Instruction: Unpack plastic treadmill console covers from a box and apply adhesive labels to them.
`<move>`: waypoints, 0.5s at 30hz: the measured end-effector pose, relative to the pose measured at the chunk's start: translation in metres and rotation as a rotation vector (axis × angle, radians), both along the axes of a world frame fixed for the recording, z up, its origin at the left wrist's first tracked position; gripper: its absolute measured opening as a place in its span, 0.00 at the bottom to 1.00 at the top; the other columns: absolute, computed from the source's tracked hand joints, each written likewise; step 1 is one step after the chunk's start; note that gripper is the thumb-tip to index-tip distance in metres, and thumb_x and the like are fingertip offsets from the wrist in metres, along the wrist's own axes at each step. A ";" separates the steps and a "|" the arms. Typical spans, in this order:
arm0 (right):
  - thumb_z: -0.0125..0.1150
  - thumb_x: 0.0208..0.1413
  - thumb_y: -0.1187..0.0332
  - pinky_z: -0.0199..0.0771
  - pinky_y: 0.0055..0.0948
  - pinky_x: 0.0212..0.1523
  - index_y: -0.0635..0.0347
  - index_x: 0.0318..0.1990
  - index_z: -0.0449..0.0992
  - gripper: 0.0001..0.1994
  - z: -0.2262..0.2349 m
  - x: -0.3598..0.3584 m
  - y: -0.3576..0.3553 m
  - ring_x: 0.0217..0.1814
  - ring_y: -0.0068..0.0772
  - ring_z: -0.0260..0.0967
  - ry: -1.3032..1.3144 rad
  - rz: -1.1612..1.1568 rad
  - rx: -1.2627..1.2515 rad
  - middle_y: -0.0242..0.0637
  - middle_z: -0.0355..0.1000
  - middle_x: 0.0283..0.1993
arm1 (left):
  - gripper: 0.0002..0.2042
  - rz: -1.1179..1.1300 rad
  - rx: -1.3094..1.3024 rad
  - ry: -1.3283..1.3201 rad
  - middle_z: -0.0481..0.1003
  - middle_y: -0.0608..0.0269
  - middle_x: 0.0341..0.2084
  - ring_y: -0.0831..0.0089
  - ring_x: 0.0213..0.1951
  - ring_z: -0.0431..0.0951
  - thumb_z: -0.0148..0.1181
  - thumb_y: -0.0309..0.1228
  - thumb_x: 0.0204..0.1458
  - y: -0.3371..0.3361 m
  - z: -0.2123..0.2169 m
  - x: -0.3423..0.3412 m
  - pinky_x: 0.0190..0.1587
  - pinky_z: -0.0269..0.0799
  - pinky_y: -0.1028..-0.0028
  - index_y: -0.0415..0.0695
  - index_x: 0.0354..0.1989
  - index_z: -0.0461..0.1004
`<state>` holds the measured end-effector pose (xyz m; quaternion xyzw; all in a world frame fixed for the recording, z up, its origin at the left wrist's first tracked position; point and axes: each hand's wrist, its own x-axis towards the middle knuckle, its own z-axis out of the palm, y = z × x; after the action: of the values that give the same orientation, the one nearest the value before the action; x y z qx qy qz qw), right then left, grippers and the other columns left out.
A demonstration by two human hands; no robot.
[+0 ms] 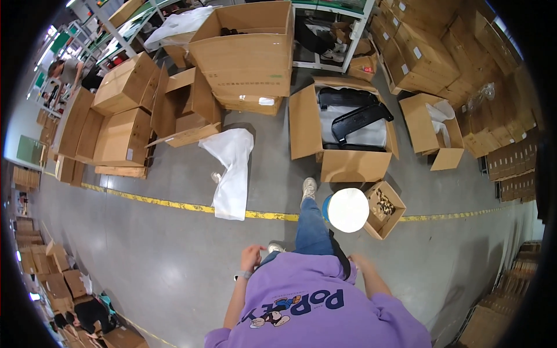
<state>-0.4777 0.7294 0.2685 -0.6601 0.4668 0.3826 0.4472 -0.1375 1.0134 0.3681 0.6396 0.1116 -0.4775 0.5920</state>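
My left hand (251, 258) hangs beside my left thigh, a finger stretched out and nothing seen in it. At my right hip is my right hand (361, 264), near a black strap (343, 255); its fingers are blurred and partly hidden. Neither hand touches a box. Ahead to the right stands an open carton (355, 166) lined with white sheeting, holding long black plastic parts (362, 120). Closer to me are a round white-topped stool (348, 210) with a blue side and a small carton (376, 230) of small dark and tan pieces.
A crumpled white sheet (233, 174) lies on the grey floor across the yellow line (156, 201). Large cartons (241, 64) stand ahead and left; another open carton (426, 130) and stacked boxes (418, 58) line the right. Other people (72, 71) are at far left and lower left.
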 end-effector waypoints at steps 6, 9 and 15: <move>0.60 0.44 0.68 0.73 0.33 0.27 0.61 0.39 0.76 0.13 -0.063 0.050 -0.107 0.26 0.30 0.75 -0.133 -0.069 0.033 0.40 0.76 0.28 | 0.08 -0.084 0.290 -0.072 0.54 0.76 0.08 0.84 0.09 0.52 0.50 0.31 0.51 -0.064 -0.064 0.064 0.11 0.43 0.79 0.40 0.29 0.74; 0.60 0.43 0.71 0.74 0.34 0.33 0.61 0.37 0.77 0.11 -0.074 0.125 -0.210 0.30 0.38 0.75 -0.310 -0.027 -0.052 0.45 0.76 0.29 | 0.08 -0.201 0.497 -0.063 0.56 0.75 0.07 0.82 0.08 0.54 0.52 0.31 0.47 -0.098 -0.095 0.094 0.11 0.44 0.78 0.41 0.26 0.74; 0.51 0.56 0.70 0.67 0.20 0.25 0.62 0.47 0.70 0.12 0.027 0.240 -0.402 0.29 0.20 0.71 -0.806 -0.584 -0.139 0.30 0.72 0.30 | 0.10 -0.388 0.389 -0.196 0.66 0.68 0.10 0.80 0.13 0.64 0.53 0.34 0.48 -0.256 -0.077 0.152 0.16 0.56 0.78 0.41 0.27 0.78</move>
<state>-0.2381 0.3277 0.2956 -0.6253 0.4468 -0.0760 0.6353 0.0143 0.7575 0.2910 0.7937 0.0191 -0.4874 0.3636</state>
